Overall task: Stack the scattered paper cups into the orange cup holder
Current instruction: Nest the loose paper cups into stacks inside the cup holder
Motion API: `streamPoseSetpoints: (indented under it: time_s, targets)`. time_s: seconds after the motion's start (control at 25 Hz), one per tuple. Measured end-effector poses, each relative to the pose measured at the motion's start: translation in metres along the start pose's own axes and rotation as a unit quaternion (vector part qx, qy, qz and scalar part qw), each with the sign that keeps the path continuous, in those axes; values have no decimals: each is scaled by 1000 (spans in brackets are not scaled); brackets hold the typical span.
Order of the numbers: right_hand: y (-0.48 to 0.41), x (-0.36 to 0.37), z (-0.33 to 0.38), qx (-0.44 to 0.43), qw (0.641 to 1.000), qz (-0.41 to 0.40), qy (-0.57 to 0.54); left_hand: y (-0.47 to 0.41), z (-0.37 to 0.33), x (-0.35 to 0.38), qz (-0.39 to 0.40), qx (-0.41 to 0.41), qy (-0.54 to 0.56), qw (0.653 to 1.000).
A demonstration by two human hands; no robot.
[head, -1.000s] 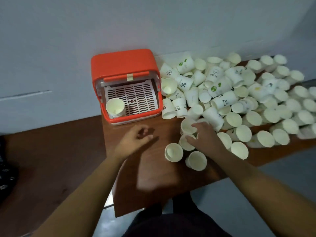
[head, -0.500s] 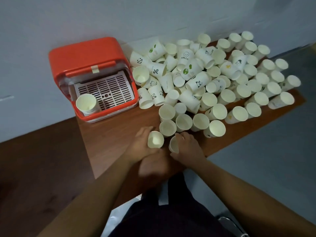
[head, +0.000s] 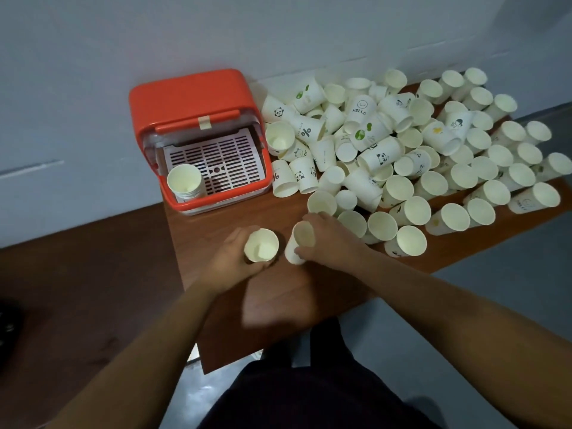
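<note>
The orange cup holder (head: 185,97) stands against the wall at the table's far left, its white slatted tray showing. A short stack of paper cups (head: 184,182) stands in its front left corner. My left hand (head: 230,258) grips an upright white paper cup (head: 261,245) on the table in front of the holder. Just to its right, my right hand (head: 329,243) holds a second paper cup (head: 299,241), tilted with its mouth facing up and away. A big heap of paper cups (head: 402,144) covers the table's right half.
The brown wooden table (head: 278,292) ends close to my body, with grey floor (head: 495,289) to the right. A lower brown surface (head: 77,274) lies to the left. A white wall (head: 154,35) runs behind the holder and the cups.
Each hand has taken a cup from the near edge of the heap; both hands now hold their cups a little apart in front of the holder. The camera view has shifted.
</note>
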State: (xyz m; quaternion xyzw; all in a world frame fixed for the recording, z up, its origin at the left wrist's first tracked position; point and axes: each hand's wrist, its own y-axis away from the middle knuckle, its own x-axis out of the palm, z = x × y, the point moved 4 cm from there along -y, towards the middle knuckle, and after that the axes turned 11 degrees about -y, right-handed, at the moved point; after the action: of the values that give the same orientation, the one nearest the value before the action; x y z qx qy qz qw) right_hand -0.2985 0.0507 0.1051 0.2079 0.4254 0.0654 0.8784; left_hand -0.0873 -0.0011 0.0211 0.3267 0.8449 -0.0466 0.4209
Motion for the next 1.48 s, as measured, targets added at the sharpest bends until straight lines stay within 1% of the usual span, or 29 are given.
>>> streamPoseSetpoints:
  time_s: [0.08, 0.16, 0.32, 0.44, 0.52, 0.72, 0.84, 0.92, 1.04, 1.16, 1.24, 1.32, 1.36, 1.4, 1.48]
  targets:
    - [-17, -18, 28, -11, 999, -36, -30, 5, 12, -39, -47, -41, 25, 998]
    - [-35, -30, 52, -33, 995, -71, -54, 8, 21, -80, -112, -69, 48, 990]
    - [-65, -35, 88, -91, 987, -106, -85, 8, 43, -146, -224, -123, 34, 966]
    - [-82, -32, 113, -131, 979, -130, -90, -1, 62, -168, -268, -158, 47, 949]
    - [-90, -30, 120, -139, 974, -146, -99, -13, 69, -169, -269, -173, 38, 947]
    - [-108, -24, 121, -153, 969, -157, -117, -44, 74, -161, -233, -181, -14, 955]
    - [-120, -19, 124, -155, 966, -151, -138, -60, 86, -154, -188, -199, -59, 960]
    - [-125, -12, 130, -156, 966, -144, -149, -63, 93, -145, -157, -212, -61, 963]
    - [-141, 0, 142, -146, 964, -141, -173, -64, 100, -134, -146, -208, -16, 967]
    - [-158, 13, 157, -167, 959, -145, -178, -62, 111, -131, -125, -192, -1, 973]
    - [-166, 25, 165, -183, 962, -127, -156, -57, 115, -135, -136, -179, 73, 972]
    - [-174, 40, 174, -195, 969, -104, -109, -49, 116, -138, -176, -175, 160, 955]
    - [-180, 49, 178, -208, 971, -94, -77, -45, 117, -138, -199, -190, 186, 943]
    - [-184, 55, 182, -222, 971, -82, -45, -42, 118, -138, -219, -204, 208, 931]
    - [-195, 69, 185, -223, 974, -43, -21, -39, 122, -137, -233, -220, 209, 924]
